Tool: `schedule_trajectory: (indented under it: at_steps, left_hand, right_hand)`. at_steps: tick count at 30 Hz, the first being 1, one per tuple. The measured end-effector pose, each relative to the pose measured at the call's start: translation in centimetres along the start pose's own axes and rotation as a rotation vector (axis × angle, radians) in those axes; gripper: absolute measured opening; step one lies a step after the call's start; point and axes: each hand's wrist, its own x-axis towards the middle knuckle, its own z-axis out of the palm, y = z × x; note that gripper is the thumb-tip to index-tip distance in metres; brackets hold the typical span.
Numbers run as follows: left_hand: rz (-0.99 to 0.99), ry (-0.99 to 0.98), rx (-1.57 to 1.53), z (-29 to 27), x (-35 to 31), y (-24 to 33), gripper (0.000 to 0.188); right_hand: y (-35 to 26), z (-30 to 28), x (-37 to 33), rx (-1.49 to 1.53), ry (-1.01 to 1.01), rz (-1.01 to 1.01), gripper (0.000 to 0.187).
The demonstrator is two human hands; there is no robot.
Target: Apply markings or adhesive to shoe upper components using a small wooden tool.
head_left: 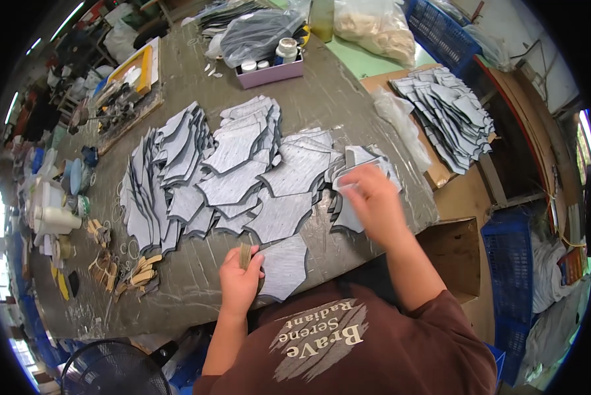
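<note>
My left hand (239, 282) is closed around a small bundle of tan strips (244, 255) near the table's front edge. Beside its thumb lies a single grey cut fabric piece (285, 265) with a dark edge. My right hand (374, 201) is over a low stack of grey pieces (348, 217) at the right, its fingers bent together and slightly blurred. Whatever its fingertips may hold is too small to make out. Between and beyond both hands, overlapping piles of grey fabric pieces (236, 151) spread across the table.
More tan strip bundles (137, 275) lie at the left. A purple box (271, 74) with jars stands at the back. Another pile of grey pieces (443, 118) rests on cardboard at the right. A black fan (114, 368) stands at the lower left, blue crates (509, 263) at the right.
</note>
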Motion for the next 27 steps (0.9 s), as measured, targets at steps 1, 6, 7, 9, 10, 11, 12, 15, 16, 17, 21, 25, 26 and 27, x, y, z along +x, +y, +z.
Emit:
schedule_trajectory:
  at_steps: [1, 6, 7, 9, 10, 11, 12, 15, 16, 17, 21, 25, 26, 27]
  left_hand:
    - [-0.009, 0.009, 0.010, -0.1, -0.3, -0.1, 0.021]
    - [0.239, -0.117, -0.006, -0.3, -1.3, -0.2, 0.057]
    - [0.230, -0.242, -0.125, -0.3, -1.6, -0.4, 0.066]
    - [0.340, -0.231, 0.013, 0.3, -1.5, -0.1, 0.074]
    - [0.362, -0.202, 0.064, 0.5, -1.6, 0.5, 0.072]
    - [0.385, -0.172, 0.113, 0.6, -1.7, 0.9, 0.070]
    - [0.385, -0.171, 0.111, 0.7, -1.7, 1.1, 0.070]
    - [0.509, -0.141, 0.229, 0.9, -1.7, 1.3, 0.067]
    - [0.484, -0.154, 0.230, 0.8, -1.8, 1.3, 0.068]
    - [0.458, -0.167, 0.232, 0.8, -1.8, 1.3, 0.069]
    - [0.538, -0.143, 0.280, 1.1, -1.7, 1.5, 0.070]
    - [0.502, -0.179, 0.189, 1.1, -1.3, 0.0, 0.075]
    - [0.460, -0.186, 0.125, 1.0, -1.3, -0.4, 0.077]
    - [0.461, -0.187, 0.125, 1.3, -1.5, -0.3, 0.077]
  right_hand:
    - [-1.0, 1.5, -1.3, 0.158, -0.121, 0.027, 0.013]
    - [-4.7, 6.1, -4.4, 0.544, -0.515, 0.183, 0.008]
    - [-5.0, 6.5, -4.5, 0.607, -0.572, 0.239, 0.009]
    - [-5.3, 7.1, -4.7, 0.633, -0.598, 0.308, 0.009]
    - [-5.4, 7.3, -4.7, 0.657, -0.619, 0.380, 0.010]
    - [-5.3, 7.3, -4.7, 0.656, -0.619, 0.380, 0.010]
    - [-5.3, 7.3, -4.8, 0.599, -0.603, 0.325, 0.011]
    - [-5.5, 6.9, -4.6, 0.548, -0.613, 0.304, 0.012]
    - [-5.7, 6.8, -4.5, 0.557, -0.639, 0.338, 0.013]
    - [-5.7, 6.8, -4.6, 0.556, -0.640, 0.339, 0.013]
    - [-5.8, 6.8, -4.6, 0.545, -0.653, 0.344, 0.011]
    - [-5.4, 7.3, -4.7, 0.621, -0.679, 0.411, 0.009]
    - [-5.2, 7.6, -5.0, 0.622, -0.680, 0.409, 0.009]
    - [-4.9, 8.0, -5.4, 0.840, -0.672, 0.474, 0.009]
